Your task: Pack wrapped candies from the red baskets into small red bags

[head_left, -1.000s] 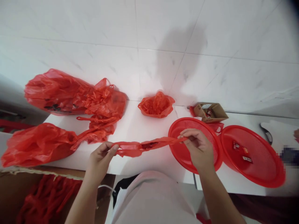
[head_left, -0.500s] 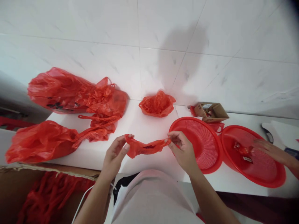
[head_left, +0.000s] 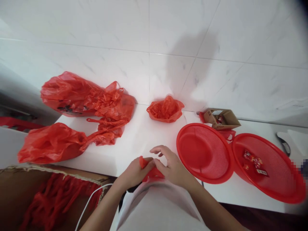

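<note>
A small red plastic bag (head_left: 154, 174) is bunched low in front of my shirt. My left hand (head_left: 138, 171) is closed around it, and a bit of the bag sticks up past the thumb. Beside it my right hand (head_left: 170, 166) is curved, its thumb and forefinger apart, close to the left fingertips. The right palm hides where that hand may touch the bag. Behind them on the white table (head_left: 134, 144) sits a separate red plastic bag (head_left: 166, 109) with its mouth spread and more crumpled red plastic inside.
At the left lie large red bags (head_left: 72, 96) and a bundle (head_left: 51, 142). Below them, a cardboard box (head_left: 14, 186) holds red strips. Two red mesh baskets (head_left: 204, 152) (head_left: 281, 170) stand at the right, the farther one containing small packets (head_left: 255, 162). Behind is a small carton (head_left: 222, 118).
The bag was stretched between both hands; now it is gathered closer to my body in the left hand. My right hand's fingers have come off its end. Another person's hand has left the right basket.
</note>
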A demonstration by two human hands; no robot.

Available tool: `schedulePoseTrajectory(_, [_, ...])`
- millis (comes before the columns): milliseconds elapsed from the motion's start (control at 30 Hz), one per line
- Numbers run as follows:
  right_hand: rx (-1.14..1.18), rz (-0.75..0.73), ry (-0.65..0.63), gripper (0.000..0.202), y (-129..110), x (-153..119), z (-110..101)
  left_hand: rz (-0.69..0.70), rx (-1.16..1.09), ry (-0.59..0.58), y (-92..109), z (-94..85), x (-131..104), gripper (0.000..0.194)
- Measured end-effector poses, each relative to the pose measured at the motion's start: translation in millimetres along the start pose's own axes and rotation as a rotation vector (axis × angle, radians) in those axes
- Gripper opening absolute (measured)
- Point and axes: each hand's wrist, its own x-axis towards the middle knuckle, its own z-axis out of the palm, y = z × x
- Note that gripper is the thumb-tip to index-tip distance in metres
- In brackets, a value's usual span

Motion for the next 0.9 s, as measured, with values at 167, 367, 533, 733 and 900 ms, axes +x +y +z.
schedulePoseTrajectory(167, [0.002, 0.092, -0.098, 0.009, 17, -7, 1, -0.120, -0.207, -0.005, -4, -7.2, 1, 0.039])
schedulePoseTrajectory(367, [0.058, -0.007, -0.104, 0.005, 3, -15, -6, -0.113, -0.213, -0.033, -5, -10.1, 6, 0.041])
schedulePoseTrajectory(533, [-0.040, -0.085, 0.058, 0.018, 20, 0, 1, 0.024, -0.026, -0.064, -4, -11.9, 6, 0.022])
schedulePoseTrajectory(733, [0.012, 0.013, 0.031, 0.027, 46, 11, 18, 0.104, 0.054, -0.072, -11, -9.4, 5, 0.031])
schedulePoseTrajectory(900, [0.125, 0.161, -0.035, 0.029, 48, 10, 17, 0.169, 0.099, 0.060, -23, -1.9, 6, 0.022])
